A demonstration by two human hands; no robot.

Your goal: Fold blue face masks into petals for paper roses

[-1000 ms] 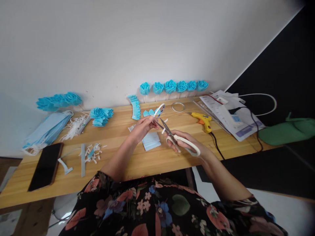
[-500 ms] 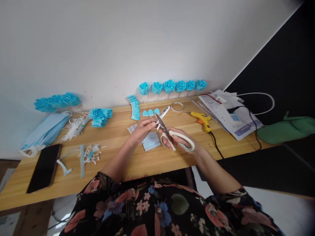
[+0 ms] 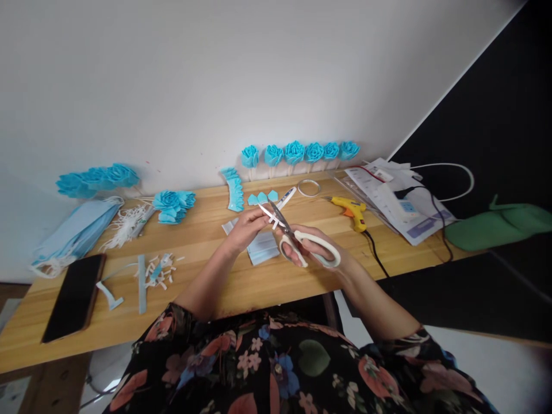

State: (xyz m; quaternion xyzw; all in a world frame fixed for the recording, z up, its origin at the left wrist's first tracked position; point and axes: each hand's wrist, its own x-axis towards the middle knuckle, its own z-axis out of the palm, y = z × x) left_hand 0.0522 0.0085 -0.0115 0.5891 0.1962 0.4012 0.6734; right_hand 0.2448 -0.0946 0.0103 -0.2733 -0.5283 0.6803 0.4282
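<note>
My left hand (image 3: 246, 230) is closed, its thumb and fingertips pinching a small narrow white strip (image 3: 275, 222). My right hand (image 3: 311, 231) has its fingers through the white handles of the scissors (image 3: 288, 231). The scissor blades are spread and point up to the left, close to the left fingertips and at the strip; whether they touch it I cannot tell. Under the hands lies a folded pale blue face mask piece (image 3: 263, 250). Just beyond are several small blue petal cutouts (image 3: 257, 199), a white pen-like tool (image 3: 287, 197) and a fringed blue petal strip (image 3: 234, 190).
Several blue flowers on sticks (image 3: 294, 152) lean against the wall. At right are a yellow glue gun (image 3: 353, 213), papers (image 3: 414, 221) and a green pouch (image 3: 495, 230). Leftward are a phone (image 3: 74, 299), face masks (image 3: 75, 230), white ear loops (image 3: 125, 224) and scraps (image 3: 159, 270).
The scissor blades have spread wider apart. Both hands stay at nearly the same place over the table, and the view has shifted slightly.
</note>
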